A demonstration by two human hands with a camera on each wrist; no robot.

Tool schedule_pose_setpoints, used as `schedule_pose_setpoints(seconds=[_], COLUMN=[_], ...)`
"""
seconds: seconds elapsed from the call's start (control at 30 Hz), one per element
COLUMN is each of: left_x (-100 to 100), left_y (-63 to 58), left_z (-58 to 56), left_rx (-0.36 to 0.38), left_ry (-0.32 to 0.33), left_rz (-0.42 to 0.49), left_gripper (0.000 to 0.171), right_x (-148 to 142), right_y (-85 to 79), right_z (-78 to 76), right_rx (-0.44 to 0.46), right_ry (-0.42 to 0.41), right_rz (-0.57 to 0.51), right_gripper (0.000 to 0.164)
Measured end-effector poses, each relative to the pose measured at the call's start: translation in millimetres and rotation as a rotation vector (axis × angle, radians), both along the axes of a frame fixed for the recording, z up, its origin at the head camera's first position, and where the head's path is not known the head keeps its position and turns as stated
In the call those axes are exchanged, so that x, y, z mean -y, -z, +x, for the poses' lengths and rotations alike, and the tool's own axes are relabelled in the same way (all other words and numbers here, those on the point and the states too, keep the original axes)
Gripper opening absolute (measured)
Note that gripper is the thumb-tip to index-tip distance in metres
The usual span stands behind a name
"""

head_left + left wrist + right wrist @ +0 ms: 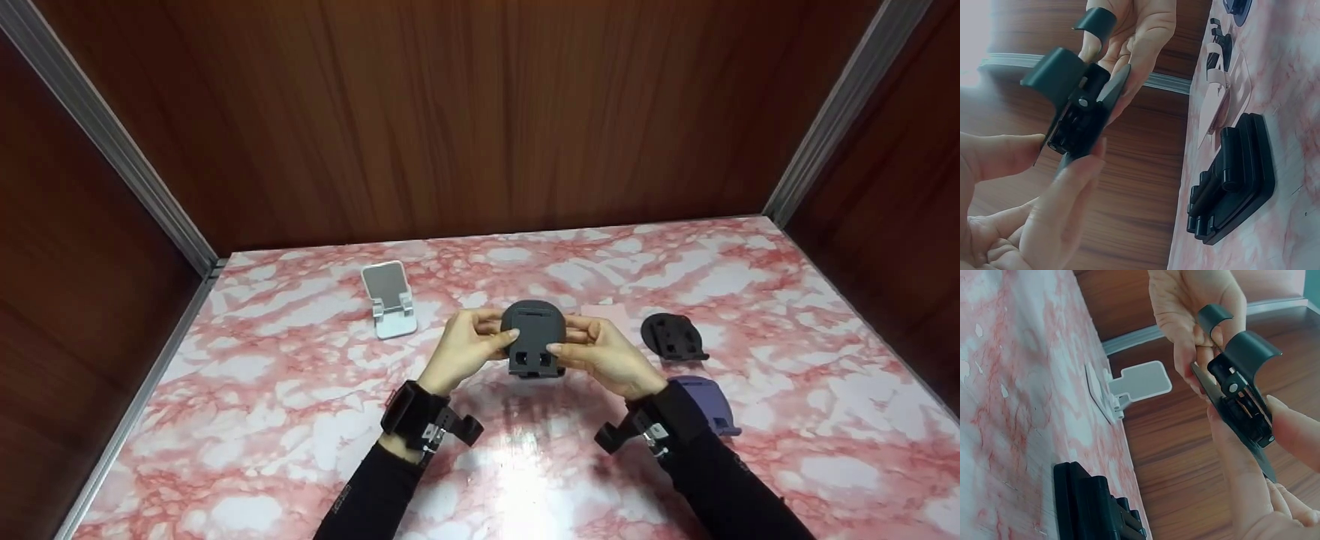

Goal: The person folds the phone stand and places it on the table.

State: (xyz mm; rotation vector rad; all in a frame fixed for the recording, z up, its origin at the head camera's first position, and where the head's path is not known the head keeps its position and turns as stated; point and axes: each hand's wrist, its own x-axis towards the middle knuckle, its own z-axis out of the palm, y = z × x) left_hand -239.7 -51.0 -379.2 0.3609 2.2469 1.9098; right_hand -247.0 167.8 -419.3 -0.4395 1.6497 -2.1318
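Note:
Raised over the table is a dark grey folding phone stand (534, 334), held by both hands. My left hand (466, 346) pinches its left edge, thumb on the front face and fingers behind. On the opposite edge my right hand (606, 358) grips it the same way. In the left wrist view the stand (1081, 109) appears edge-on, its curved lips sticking out and its plates folded close together around a hinge. A black folded phone stand (1235, 180) lies on the table beneath; the head view mostly hides it.
A white phone stand (391, 300) stands upright at the left. To the right are a black round-backed stand (673, 337) and a purple stand (703, 403), partly covered by the right wrist. A pink stand (606, 313) lies behind the right hand. Wood-grain panels (487, 120) enclose the marbled table (300, 427).

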Motion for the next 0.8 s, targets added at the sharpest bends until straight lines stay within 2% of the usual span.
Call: schedule_pose_setpoints(seconds=[0.4, 0.67, 0.8], left_x=[0.6, -2.5, -2.3], left_y=[0.0, 0.8, 7.8], left_z=[0.9, -0.3, -5.1], left_rx=[-0.071, -0.016, -0.055], left_ry=[0.014, 0.030, 0.055], left_rz=[-0.028, 0.032, -0.006], left_gripper=[0.031, 0.036, 0.040], right_x=[1.2, -5.1, -9.8], right_y=[-0.5, -5.2, -7.8], right_z=[0.2, 1.4, 2.7], right_rx=[-0.016, -0.045, -0.050], right_ry=[0.027, 0.028, 0.031], right_rz=[0.052, 0.065, 0.067], right_gripper=[0.060, 0.056, 0.054])
